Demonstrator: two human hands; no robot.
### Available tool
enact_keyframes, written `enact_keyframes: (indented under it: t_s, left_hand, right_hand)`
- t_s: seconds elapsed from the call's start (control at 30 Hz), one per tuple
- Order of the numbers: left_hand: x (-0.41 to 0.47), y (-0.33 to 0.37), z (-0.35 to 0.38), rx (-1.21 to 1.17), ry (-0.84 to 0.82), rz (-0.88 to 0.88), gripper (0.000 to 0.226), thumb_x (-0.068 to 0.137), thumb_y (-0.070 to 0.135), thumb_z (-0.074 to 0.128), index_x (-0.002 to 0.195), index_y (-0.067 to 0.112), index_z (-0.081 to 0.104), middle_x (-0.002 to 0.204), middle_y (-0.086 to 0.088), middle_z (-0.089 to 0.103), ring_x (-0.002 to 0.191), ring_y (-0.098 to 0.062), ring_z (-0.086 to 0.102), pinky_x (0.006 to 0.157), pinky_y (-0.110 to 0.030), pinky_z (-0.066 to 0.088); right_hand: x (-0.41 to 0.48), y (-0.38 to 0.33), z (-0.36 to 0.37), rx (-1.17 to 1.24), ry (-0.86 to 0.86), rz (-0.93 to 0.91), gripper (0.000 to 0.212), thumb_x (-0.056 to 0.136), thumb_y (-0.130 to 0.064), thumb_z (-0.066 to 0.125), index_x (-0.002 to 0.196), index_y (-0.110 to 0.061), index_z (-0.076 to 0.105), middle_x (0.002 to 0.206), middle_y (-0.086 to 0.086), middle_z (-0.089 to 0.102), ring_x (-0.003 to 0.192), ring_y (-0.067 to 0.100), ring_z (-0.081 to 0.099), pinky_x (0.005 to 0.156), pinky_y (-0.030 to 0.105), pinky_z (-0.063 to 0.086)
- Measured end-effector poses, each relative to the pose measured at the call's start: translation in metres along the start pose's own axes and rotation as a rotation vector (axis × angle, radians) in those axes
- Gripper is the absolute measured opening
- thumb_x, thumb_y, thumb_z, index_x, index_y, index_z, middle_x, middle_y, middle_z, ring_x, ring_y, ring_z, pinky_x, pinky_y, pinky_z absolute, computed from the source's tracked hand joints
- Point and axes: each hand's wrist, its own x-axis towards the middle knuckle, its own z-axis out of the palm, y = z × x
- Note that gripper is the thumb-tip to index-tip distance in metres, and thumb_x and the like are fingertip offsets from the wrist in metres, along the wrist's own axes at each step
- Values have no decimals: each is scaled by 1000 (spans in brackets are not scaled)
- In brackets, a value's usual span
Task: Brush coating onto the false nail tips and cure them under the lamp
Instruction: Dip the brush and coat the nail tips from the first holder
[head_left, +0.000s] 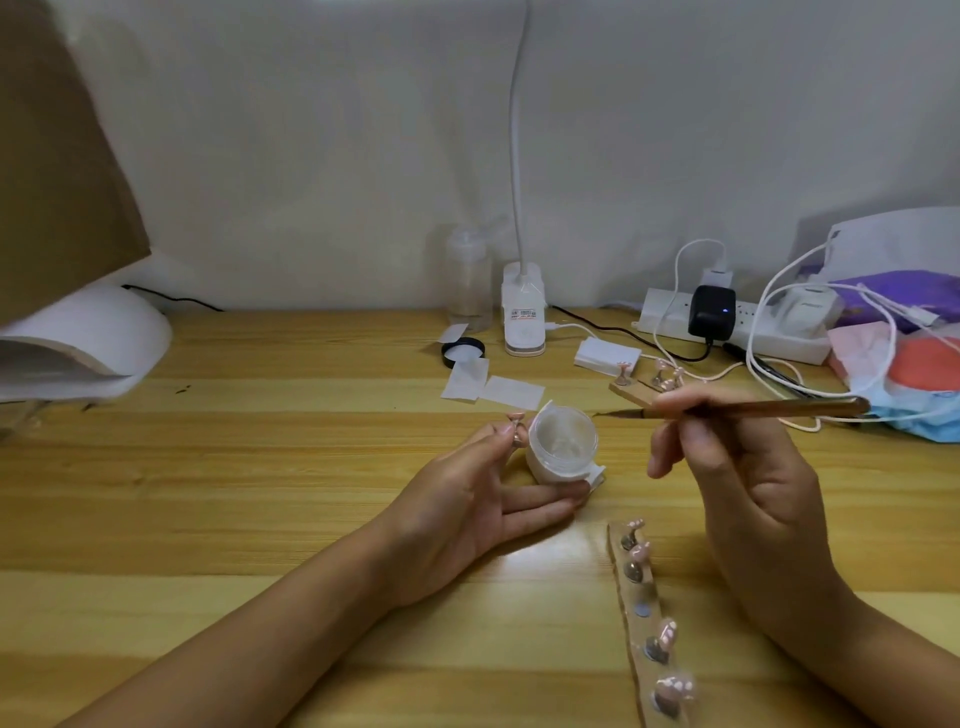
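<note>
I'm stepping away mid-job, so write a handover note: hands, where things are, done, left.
Left hand pinches one nail tip on its stand and cradles the open jar.
Right hand holds the brush, bristles beside the jar.
Holder strip near the right forearm: four tips, one slot bare.
Lamp at far left.
Done: cannot tell which tips are coated.
Left: coat the held tip, cure.

Single head-worn wide-angle view, looking forward and down across the counter (260, 467) toward the wall at the top of the frame; both forearms enter close from the lower edge.
</note>
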Motion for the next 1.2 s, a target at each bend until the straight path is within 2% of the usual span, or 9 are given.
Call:
enact_keyframes:
  t_s: [0.13,0.3,0.43,0.53,0.67,0.8,1.03,1.13,1.2]
  left_hand:
    - [0,0,3,24,4,5,29,97,27,49,119,8,47,139,-3,54,115,-44,61,95,-43,54]
    - [-1,-2,3,67,-24,33,23,102,24,43,98,18,64,134,0,62,117,-42,61,99,-42,51]
    - [2,-5,1,125,-46,59,17,99,26,45,103,23,61,132,7,63,120,-37,61,101,-40,50]
    - [4,-7,1,135,-48,62,19,94,29,48,104,28,65,129,13,64,119,-34,61,101,-38,51]
    - [4,-7,0,157,-51,69,35,93,31,49,127,24,54,130,13,64,121,-32,60,104,-38,48]
    - [4,-8,0,170,-53,63,40,93,31,49,132,23,50,130,13,63,122,-31,60,105,-39,48]
    - [4,-7,-2,173,-64,70,22,95,28,47,113,24,57,127,15,65,121,-33,60,104,-40,48]
    - [4,-6,-2,161,-52,70,26,97,27,47,116,10,51,143,11,53,120,-34,61,102,-41,50]
    - [3,-6,-1,168,-50,66,34,97,27,47,125,8,49,149,7,47,121,-34,61,101,-40,50]
  right_hand:
    - [-1,0,2,52,-25,0,17,96,-3,38,104,-7,53,70,1,57,66,13,58,72,19,48]
    - [-3,2,1,25,-80,33,19,95,-24,41,100,-14,57,69,-1,55,63,12,53,63,20,46]
    - [-3,6,3,-39,-181,82,25,93,-30,42,100,-14,59,71,10,53,62,15,52,59,26,45]
    - [-4,10,4,-87,-238,92,27,95,-31,40,104,-15,59,72,3,54,66,14,54,60,24,45]
    - [-3,15,6,-137,-236,100,27,96,-32,38,106,-16,58,74,0,56,69,17,57,63,27,46]
    - [-2,18,7,-196,-216,121,27,96,-35,35,105,-22,57,73,-1,55,64,15,53,59,27,43]
    - [-1,12,5,-150,-219,112,25,95,-35,37,100,-21,58,74,1,54,64,15,52,59,32,44]
    - [-1,8,3,-152,-231,53,22,95,-31,40,93,-19,59,78,-17,55,71,10,53,65,24,44]
    - [-2,7,3,-176,-233,51,23,95,-31,40,90,-19,60,81,-18,54,75,11,54,67,23,43]
